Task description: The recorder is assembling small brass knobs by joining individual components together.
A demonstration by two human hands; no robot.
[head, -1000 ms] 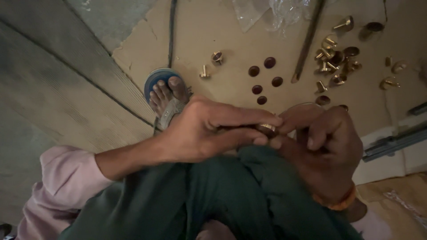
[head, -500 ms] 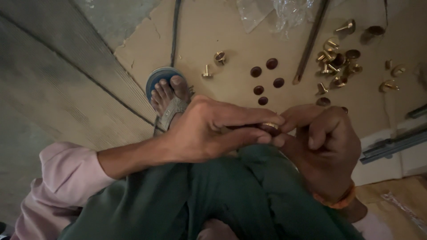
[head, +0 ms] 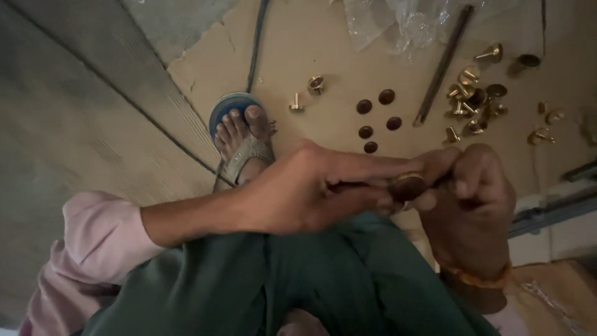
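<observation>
Head view: left hand point(head: 305, 193) and right hand point(head: 472, 199) both pinch a brass fitting point(head: 407, 185) between fingertips.

The place looks like a small, informal workshop where work is done seated on the floor. A sheet of cardboard point(head: 311, 43) is spread over a grey concrete floor point(head: 74, 124), and loose brass fittings point(head: 476, 99) lie heaped at the far right, with dark round caps point(head: 376, 121) near them. Crumpled clear plastic point(head: 404, 25) and a thin metal rod point(head: 443, 65) lie farther off.
</observation>
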